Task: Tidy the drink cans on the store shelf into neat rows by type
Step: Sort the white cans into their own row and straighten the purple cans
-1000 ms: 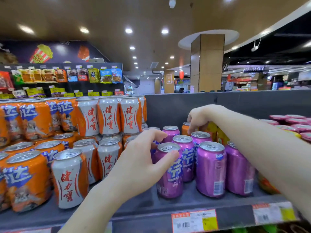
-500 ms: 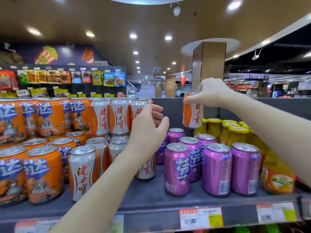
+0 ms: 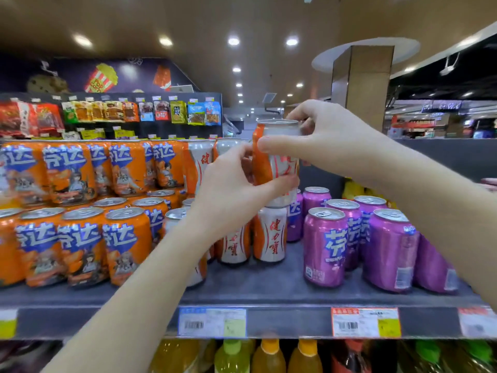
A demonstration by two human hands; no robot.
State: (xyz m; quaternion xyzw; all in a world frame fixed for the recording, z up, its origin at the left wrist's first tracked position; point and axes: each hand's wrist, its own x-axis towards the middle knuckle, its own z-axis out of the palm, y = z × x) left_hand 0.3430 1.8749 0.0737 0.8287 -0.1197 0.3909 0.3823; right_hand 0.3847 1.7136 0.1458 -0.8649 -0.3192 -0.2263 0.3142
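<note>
Both hands hold one white can: the right hand pinches its top and the left hand wraps its lower half. It hangs just above a matching can below the hands. This looks like the stacking step; next it needs lowering squarely, then releasing.

**Bare hands, bare forearms**

Your left hand and right hand are bare. Your left forearm and right forearm are bare too, uncovered from the wrist to the frame's edges.
</note>
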